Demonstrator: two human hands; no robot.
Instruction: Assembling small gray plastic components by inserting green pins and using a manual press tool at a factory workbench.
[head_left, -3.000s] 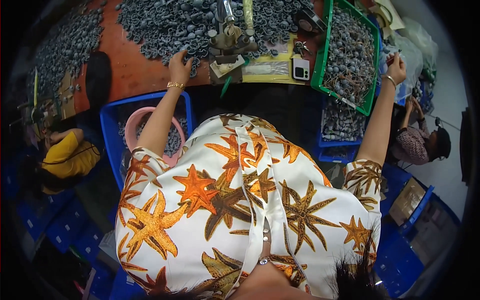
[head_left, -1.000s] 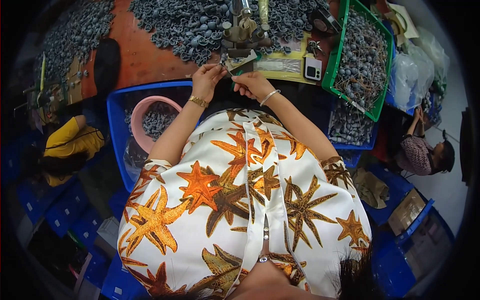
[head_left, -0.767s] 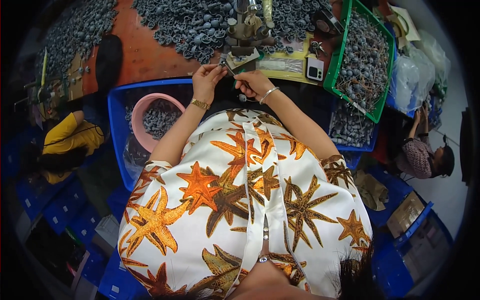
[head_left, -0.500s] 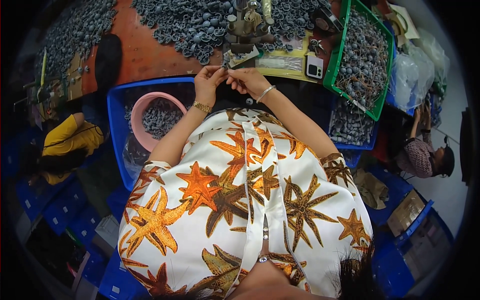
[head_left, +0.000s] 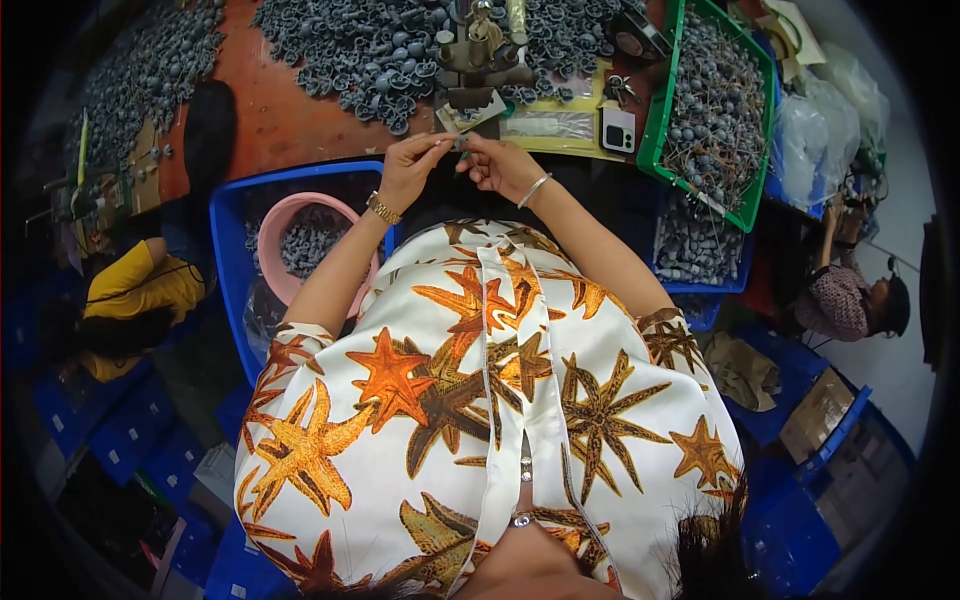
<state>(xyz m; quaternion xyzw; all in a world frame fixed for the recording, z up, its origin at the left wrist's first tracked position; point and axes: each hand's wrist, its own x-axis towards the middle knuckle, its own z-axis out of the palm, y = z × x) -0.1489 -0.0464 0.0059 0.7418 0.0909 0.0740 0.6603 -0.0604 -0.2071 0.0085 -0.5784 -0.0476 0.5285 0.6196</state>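
Just in front of the bench edge, my left hand [head_left: 410, 166] and my right hand [head_left: 502, 168] meet fingertip to fingertip. Between them is a small grey part [head_left: 460, 143], pinched from both sides; its exact shape is too small to make out. Something dark green shows by the curled fingers of my right hand. Right beyond my fingers stands a metal bench press [head_left: 482, 60] with a pale piece of card [head_left: 470, 113] at its base. Heaps of grey ring-shaped and round parts [head_left: 370, 60] lie behind and to the left of my hands.
A pink tub [head_left: 275, 225] of grey parts sits inside a blue bin [head_left: 228, 240] at my left. A green crate [head_left: 655, 135] of round parts is at right, near a phone [head_left: 617, 130] and keys [head_left: 620, 88]. People work at left [head_left: 150, 290] and right [head_left: 835, 300].
Both hands stay together on the small part, with my left wrist shifted slightly left and the fingers turned a little. The whole view has moved slightly.
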